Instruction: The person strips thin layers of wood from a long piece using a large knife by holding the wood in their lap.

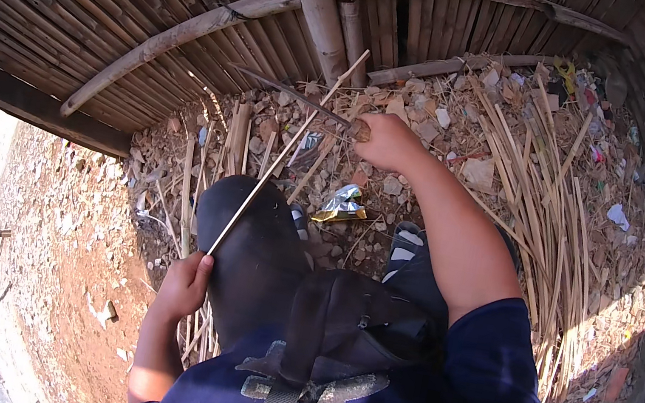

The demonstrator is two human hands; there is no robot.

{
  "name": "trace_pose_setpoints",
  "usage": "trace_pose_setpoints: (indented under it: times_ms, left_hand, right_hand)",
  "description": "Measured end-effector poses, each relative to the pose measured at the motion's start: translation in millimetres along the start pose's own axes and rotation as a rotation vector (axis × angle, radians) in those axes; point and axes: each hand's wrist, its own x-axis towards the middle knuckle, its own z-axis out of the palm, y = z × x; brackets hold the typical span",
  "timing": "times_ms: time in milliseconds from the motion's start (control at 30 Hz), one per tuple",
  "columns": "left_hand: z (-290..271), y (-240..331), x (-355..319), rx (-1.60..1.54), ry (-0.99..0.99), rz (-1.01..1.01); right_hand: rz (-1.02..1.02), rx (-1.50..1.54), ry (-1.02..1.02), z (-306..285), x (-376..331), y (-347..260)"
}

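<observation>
My left hand [184, 285] is closed on the lower end of a long thin bamboo strip [265, 177], which slants up and to the right across my dark-clad left knee. My right hand [392, 142] grips the wooden handle of a knife [294, 95]. Its long narrow blade points to the left and crosses the strip near the upper part. Whether blade and strip touch there, I cannot tell.
A heap of long split bamboo strips [546, 232] lies on the right. More bamboo pieces [191, 187] are by my left leg. Rubble and a shiny wrapper [342, 205] cover the ground between my feet. A bamboo wall [113, 18] with poles closes off the far side.
</observation>
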Motion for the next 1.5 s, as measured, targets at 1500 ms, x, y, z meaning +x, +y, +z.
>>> trace_pose_setpoints:
  times_ms: [1500]
  left_hand:
    - [6.2,10.9,3.1,0.309,0.068,0.039]
  right_hand:
    - [-0.050,-0.254,-0.299,18.8,-12.0,-30.3]
